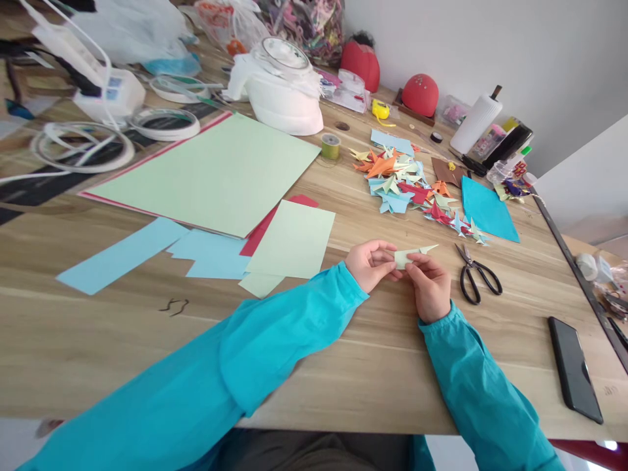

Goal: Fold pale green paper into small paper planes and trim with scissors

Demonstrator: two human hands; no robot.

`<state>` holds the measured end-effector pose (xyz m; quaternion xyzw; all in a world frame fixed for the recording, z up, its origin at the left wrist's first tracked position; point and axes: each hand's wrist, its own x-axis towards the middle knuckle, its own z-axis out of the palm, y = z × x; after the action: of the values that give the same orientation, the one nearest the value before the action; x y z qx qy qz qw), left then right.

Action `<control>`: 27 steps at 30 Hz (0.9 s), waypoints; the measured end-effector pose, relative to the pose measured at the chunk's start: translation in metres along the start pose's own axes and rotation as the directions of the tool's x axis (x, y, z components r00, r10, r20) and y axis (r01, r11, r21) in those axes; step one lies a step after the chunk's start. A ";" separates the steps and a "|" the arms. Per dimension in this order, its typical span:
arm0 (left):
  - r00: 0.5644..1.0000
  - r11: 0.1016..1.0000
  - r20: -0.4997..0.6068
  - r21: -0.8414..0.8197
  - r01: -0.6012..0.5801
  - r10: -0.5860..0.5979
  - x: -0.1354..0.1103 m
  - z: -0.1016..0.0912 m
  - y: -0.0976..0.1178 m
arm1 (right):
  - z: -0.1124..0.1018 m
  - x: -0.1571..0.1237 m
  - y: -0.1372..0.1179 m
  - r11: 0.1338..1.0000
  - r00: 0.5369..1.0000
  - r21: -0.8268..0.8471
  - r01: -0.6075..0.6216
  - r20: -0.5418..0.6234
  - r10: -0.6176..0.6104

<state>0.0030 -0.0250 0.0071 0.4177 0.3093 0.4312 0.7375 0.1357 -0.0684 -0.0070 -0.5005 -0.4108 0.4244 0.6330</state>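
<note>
Head view: folded pale green paper (pixel 403 259) pinched in both hands, just left of the scissors (pixel 470 262)

Left hand (pixel 370 265): thumb and fingers closed on the paper's left end. Right hand (pixel 430 286): between left hand and scissors, thumb and fingers gripping the paper's other side; a narrow pointed tip juts past them toward the scissors. Whether either hand rests on the wooden table (pixel 343 386): cannot tell. Turquoise sleeves on both arms.

Scissors lie with blades slightly parted, handles toward the wearer. Beyond them, to the left, a heap of folded paper shapes (pixel 380 165) in orange, red, blue and pale green. Beyond, slightly right, a flat turquoise piece (pixel 489 208). Right of the scissors and nearer the wearer, a dark phone (pixel 574 367). Well left of them: small pale green sheets (pixel 293 239), a blue paper strip (pixel 122 255), a large pale green sheet (pixel 210 173).
</note>
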 end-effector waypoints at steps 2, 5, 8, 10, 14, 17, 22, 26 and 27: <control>0.999 0.999 0.007 0.033 -0.034 0.034 -0.001 0.000 -0.001 | 0.000 0.000 0.001 1.000 1.000 -0.009 0.003 -0.007 -0.003; 0.997 0.994 0.023 0.076 -0.078 0.076 -0.003 0.000 -0.001 | 0.001 0.000 0.001 1.000 1.000 -0.008 0.008 -0.022 -0.009; 0.995 0.991 0.036 0.097 -0.093 0.090 -0.003 0.000 -0.001 | 0.002 0.000 0.000 1.000 0.999 -0.003 -0.006 -0.035 0.006; 0.995 0.990 0.042 0.102 -0.094 0.090 -0.003 0.000 -0.002 | 0.002 0.000 -0.001 1.000 0.999 0.007 -0.020 -0.042 0.020; 0.996 0.993 0.037 0.083 -0.089 0.086 -0.001 -0.001 -0.004 | 0.002 0.000 -0.003 0.996 0.998 0.062 -0.057 -0.018 0.058; 0.996 0.995 0.031 0.064 -0.080 0.078 0.000 -0.001 -0.005 | 0.001 0.000 -0.004 0.997 0.999 0.062 -0.054 0.001 0.054; 0.997 0.995 0.009 0.065 -0.075 0.074 0.000 0.000 -0.004 | 0.002 0.000 -0.003 1.000 1.000 0.001 -0.012 0.012 0.012; 0.998 0.996 0.000 0.069 -0.064 0.064 0.002 0.000 -0.004 | 0.003 -0.001 -0.003 1.000 1.000 -0.016 -0.012 0.024 0.013; 0.998 0.996 0.000 0.065 -0.057 0.057 0.002 0.000 -0.004 | 0.003 -0.001 -0.004 1.000 1.000 -0.019 -0.013 0.022 0.014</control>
<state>0.0052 -0.0238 0.0030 0.4500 0.3116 0.4422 0.7106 0.1331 -0.0691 -0.0032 -0.5046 -0.4185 0.4303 0.6206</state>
